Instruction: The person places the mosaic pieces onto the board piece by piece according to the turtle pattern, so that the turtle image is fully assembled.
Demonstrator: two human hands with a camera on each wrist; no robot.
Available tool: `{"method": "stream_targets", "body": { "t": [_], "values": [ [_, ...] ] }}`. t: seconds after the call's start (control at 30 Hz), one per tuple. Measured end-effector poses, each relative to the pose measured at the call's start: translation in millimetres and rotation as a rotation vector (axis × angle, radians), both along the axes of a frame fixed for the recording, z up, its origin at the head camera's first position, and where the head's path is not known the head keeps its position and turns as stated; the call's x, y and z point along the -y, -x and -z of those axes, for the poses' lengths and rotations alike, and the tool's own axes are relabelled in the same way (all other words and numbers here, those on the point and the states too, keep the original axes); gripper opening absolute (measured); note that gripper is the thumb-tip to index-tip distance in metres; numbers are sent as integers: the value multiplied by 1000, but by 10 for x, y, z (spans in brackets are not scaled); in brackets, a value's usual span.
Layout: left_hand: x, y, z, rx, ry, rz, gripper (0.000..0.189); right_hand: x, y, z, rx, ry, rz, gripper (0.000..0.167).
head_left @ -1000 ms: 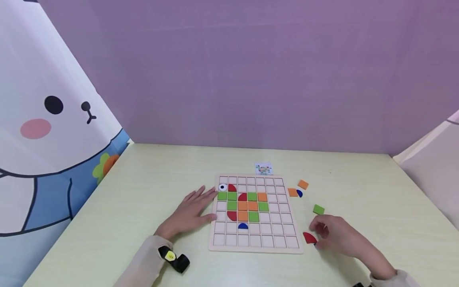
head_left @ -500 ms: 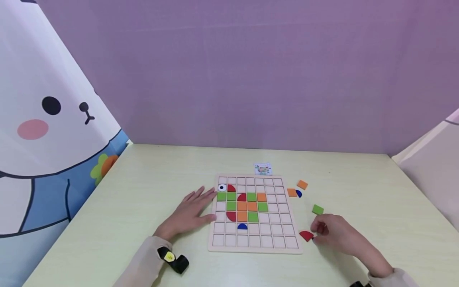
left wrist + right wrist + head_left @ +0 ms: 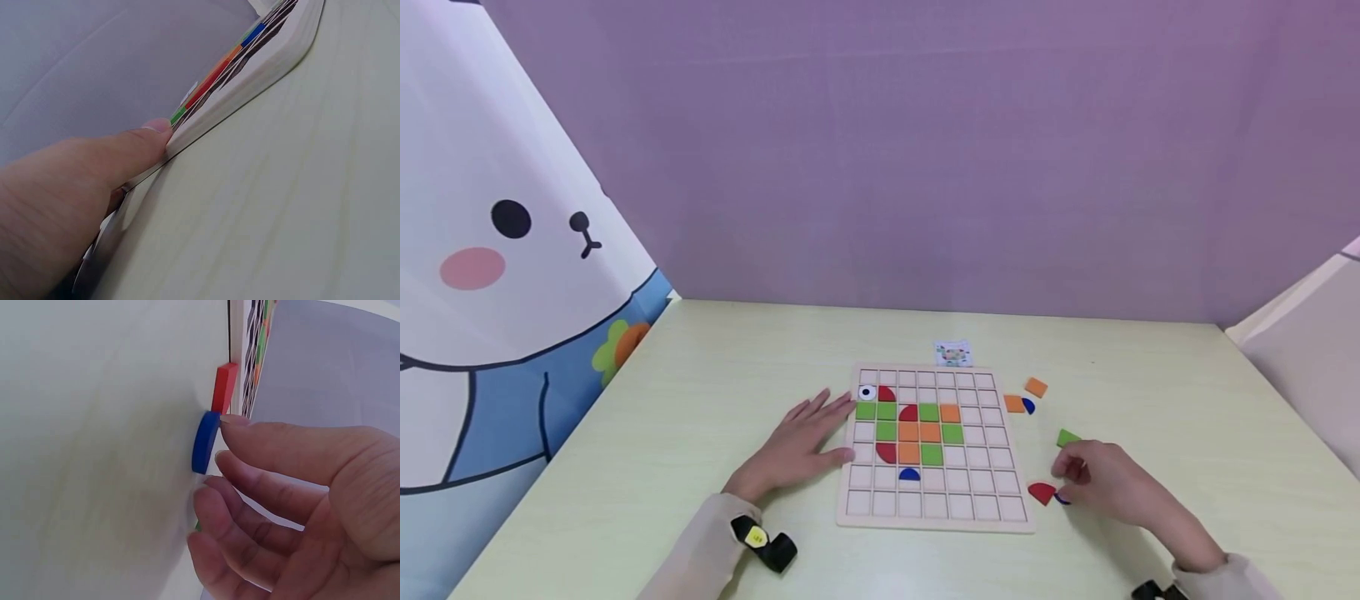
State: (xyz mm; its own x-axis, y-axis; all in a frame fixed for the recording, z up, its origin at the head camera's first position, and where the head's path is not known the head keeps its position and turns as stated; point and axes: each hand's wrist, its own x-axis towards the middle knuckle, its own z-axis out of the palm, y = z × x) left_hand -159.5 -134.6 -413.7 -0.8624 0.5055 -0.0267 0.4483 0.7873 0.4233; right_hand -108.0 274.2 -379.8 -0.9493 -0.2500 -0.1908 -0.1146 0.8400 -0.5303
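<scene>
The fingers of my left hand [image 3: 801, 446] are spread at the left edge of a wooden grid board [image 3: 985, 505], the thumb against its side. On the board, green and orange squares, red quarter-circles, a blue half-circle and a round eye tile [image 3: 867, 392] form a figure. My right hand [image 3: 1108, 483] is over the table right of the board, fingers loosely bent. In the right wrist view its thumb tip touches the edge of a loose blue half-circle tile [image 3: 205, 442], with a gap to the other fingers. A red quarter-circle tile [image 3: 1042, 493] lies beside it.
Beyond my right fingers lies a green square tile [image 3: 1066, 437]. Farther back are two orange tiles, one orange square [image 3: 1037, 387] apart and one orange piece [image 3: 1013, 404] against a blue half-circle [image 3: 1028, 406]. A small printed card [image 3: 953, 353] lies behind the board.
The loose red quarter-circle has shifted slightly left and turned, and more of the blue tile beside it shows. My right hand has moved slightly; the left hand stays put.
</scene>
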Motion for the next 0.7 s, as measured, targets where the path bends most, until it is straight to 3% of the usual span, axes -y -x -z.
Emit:
{"method": "stream_targets", "body": {
  "t": [0.47,0.7],
  "values": [
    [-10,-10,17,-1,-5,0,72,-170,235,50,-98,-45,108,40],
    [-5,-16,14,-2,0,-5,72,-199,285,60,-66,-35,133,47]
  ]
}}
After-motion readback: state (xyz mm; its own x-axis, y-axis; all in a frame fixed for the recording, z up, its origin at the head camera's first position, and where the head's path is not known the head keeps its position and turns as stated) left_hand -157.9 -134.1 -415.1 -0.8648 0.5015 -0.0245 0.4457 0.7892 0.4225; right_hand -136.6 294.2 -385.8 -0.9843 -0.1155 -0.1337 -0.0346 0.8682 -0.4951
